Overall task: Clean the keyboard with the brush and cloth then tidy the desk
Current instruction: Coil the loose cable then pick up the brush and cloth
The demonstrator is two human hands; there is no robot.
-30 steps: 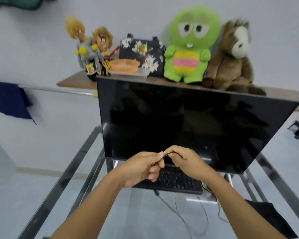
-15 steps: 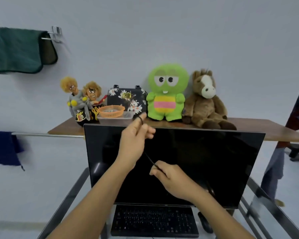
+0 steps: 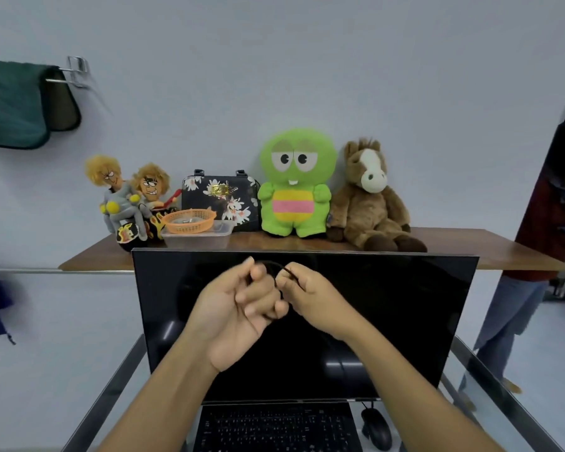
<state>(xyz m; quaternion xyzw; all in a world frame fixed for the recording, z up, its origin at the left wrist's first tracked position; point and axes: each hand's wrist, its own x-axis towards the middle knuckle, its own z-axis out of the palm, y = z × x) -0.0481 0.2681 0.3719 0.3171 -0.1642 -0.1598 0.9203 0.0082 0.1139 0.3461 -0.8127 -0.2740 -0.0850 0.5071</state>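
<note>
- Head view: both hands raised in front of black monitor (image 3: 388,305), frame centre.
- Left hand (image 3: 238,308) fingers curled, thumb and forefinger pinching thin black cable (image 3: 271,264); looks like the cable loops round its fingers.
- Right hand (image 3: 310,298) at 3 o'clock of left, touching it, fingers curled and pinching the same cable's other run.
- Cable arcs between the two pinches at 12 o'clock of the hands; judged as coiling a loose lead to tidy it, hence held up off the desk.
- Which device the cable belongs to: can't tell.
- Keyboard (image 3: 274,425) at 6 o'clock, flat on glass desk (image 3: 118,383), just below monitor edge, partly hidden by forearms.
- Mouse (image 3: 376,427) just beside keyboard at its 3 o'clock, its lead running up toward monitor.
- No brush in view; green cloth (image 3: 10,102) hangs on wall rail at 10 o'clock, well apart from hands.
- Wooden shelf (image 3: 454,246) behind monitor carries plush toys, floral bag (image 3: 221,199), orange basket (image 3: 190,220) on a clear tub.
- Another person stands at 3 o'clock edge.
- Judgement: tidy stage, cable handling in hand.
</note>
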